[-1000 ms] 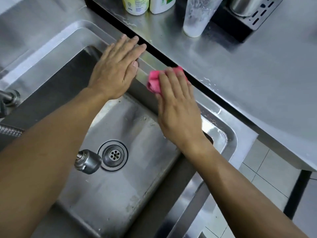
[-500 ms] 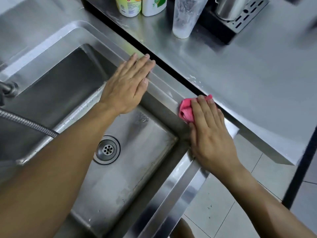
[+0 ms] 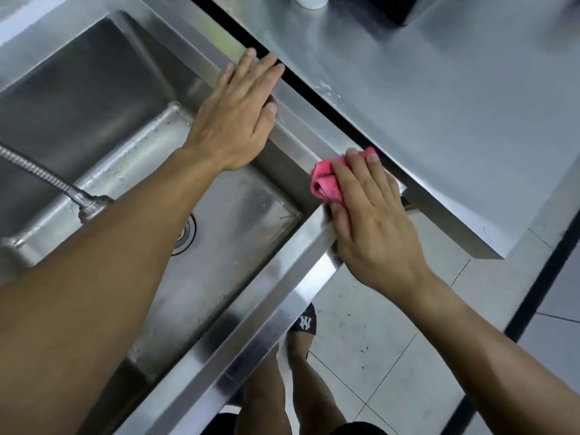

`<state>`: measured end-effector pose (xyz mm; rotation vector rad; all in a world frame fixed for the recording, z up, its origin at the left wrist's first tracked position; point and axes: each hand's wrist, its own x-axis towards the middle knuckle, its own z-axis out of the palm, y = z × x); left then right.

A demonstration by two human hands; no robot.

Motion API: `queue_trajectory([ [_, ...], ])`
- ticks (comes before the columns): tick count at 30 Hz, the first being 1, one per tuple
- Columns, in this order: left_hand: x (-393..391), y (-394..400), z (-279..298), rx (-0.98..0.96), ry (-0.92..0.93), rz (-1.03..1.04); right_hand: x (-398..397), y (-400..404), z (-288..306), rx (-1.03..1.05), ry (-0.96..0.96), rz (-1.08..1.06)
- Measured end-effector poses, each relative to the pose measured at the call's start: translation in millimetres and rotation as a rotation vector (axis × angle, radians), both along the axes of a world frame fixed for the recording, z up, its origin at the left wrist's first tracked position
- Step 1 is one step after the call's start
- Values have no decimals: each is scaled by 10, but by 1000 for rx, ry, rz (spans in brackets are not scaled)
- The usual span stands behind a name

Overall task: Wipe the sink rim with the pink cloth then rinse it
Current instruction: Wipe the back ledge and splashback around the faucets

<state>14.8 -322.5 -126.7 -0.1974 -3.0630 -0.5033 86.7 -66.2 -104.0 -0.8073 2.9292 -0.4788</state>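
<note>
The person's right hand (image 3: 373, 221) pressed a bunched pink cloth (image 3: 324, 183) onto the near corner of the steel sink rim (image 3: 276, 321), fingers together over it. The left hand (image 3: 237, 116) lay flat on the far rim, fingers together and straight, holding nothing.

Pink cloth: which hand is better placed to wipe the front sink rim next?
Right. The right hand already presses the pink cloth at the rim's corner; the left hand lies flat and empty.
</note>
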Motion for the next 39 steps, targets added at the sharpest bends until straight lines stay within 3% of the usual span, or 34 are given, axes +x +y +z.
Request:
queue_trajectory([
  [4, 77, 238, -6, -54, 28, -108, -424, -282, -88, -42, 51, -125],
  [7, 87, 260, -43, -89, 39, -98, 6, -268, -101, -70, 94, -117],
  [10, 94, 278, -53, -92, 34, -76, 894, -301, -10, -141, -34, 47],
  [13, 117, 287, -52, -101, 33, -66, 857, -177, 18, -117, -45, 224],
  [17, 140, 312, -30, -94, 18, -38, -129, 219, -60, -145, 68, -28],
  [20, 165, 366, -53, -81, 34, 4, -201, 205, -79, -134, -2, -215],
  [22, 174, 381, -76, -71, 44, 28, 208, 59, -72, -139, -14, -142],
  [25, 165, 353, -76, -65, 41, 18, 506, 108, -75, -82, -27, 135],
  [29, 170, 341, -87, -58, 30, 16, -288, 261, -67, -53, 29, 5],
  [31, 189, 356, -111, -43, 40, 44, -187, 186, -63, -71, 7, -71],
  [34, 191, 361, -133, -35, 29, 58, 410, 161, -45, -58, -56, 171],
  [36, 192, 361, -130, -28, 12, 67, 306, 253, -29, -33, -67, 343],
  [39, 257, 358, -117, 15, -19, 98, -350, 222, -6, 8, -57, 273],
])
